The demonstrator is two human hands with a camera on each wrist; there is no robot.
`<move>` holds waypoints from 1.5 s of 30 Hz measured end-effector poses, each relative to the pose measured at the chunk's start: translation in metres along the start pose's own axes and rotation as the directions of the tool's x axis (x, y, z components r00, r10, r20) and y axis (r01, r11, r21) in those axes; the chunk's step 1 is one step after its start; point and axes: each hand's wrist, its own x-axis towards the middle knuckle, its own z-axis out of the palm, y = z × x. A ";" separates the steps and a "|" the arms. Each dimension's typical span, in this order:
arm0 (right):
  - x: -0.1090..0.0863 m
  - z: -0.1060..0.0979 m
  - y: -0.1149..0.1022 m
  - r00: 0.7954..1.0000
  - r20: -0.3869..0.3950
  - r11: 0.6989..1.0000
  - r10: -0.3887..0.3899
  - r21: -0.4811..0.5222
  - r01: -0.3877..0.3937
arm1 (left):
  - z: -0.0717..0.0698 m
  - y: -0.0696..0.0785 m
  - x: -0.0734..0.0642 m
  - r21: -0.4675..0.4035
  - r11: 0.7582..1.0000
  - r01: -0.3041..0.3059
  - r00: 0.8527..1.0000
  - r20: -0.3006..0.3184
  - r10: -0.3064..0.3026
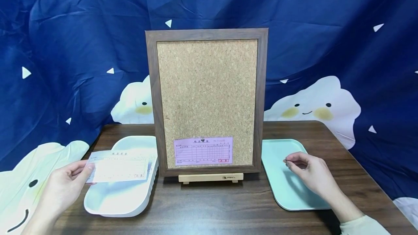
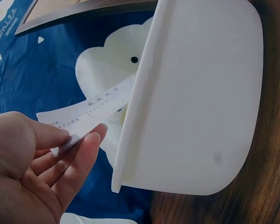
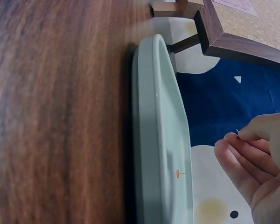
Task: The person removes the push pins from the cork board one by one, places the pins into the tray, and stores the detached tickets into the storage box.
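Note:
My left hand (image 1: 66, 184) pinches a pale printed receipt slip (image 1: 119, 168) by its left edge, over the white tray (image 1: 98, 206). In the left wrist view the slip (image 2: 91, 109) bends slightly between thumb and fingers. Over the mint-green tray (image 1: 287, 198), my right hand (image 1: 315, 173) pinches a tiny pushpin, mostly hidden by the fingertips; its thin point (image 3: 238, 131) shows in the right wrist view. An orange pushpin (image 3: 178, 174) lies in that tray. On the framed cork board (image 1: 207, 90), a purple receipt slip (image 1: 204, 153) hangs low, fixed by a dark pushpin (image 1: 203, 140).
The board stands upright on a light wooden stand (image 1: 210, 178) between the two trays. All of it rests on a dark wood-grain table (image 1: 202, 209). Behind hangs a blue cloth (image 1: 209, 3) with white clouds and triangles.

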 end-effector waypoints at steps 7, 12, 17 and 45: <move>-0.001 0.001 0.002 1.000 0.026 1.000 0.011 -0.014 -0.011 | 0.001 -0.001 0.000 0.007 1.000 0.030 0.999 0.044 -0.030; 0.000 0.001 0.002 0.998 0.051 0.999 0.030 -0.028 -0.029 | 0.002 -0.001 0.000 0.015 0.999 0.034 0.997 0.075 -0.036; -0.002 0.001 0.003 0.996 0.078 0.998 0.049 -0.048 -0.045 | 0.002 0.000 0.001 0.048 0.998 0.046 0.993 0.109 -0.051; -0.006 0.009 0.017 0.995 0.095 0.997 0.024 -0.072 -0.017 | 0.006 -0.003 0.001 0.023 1.000 0.013 0.990 0.138 -0.016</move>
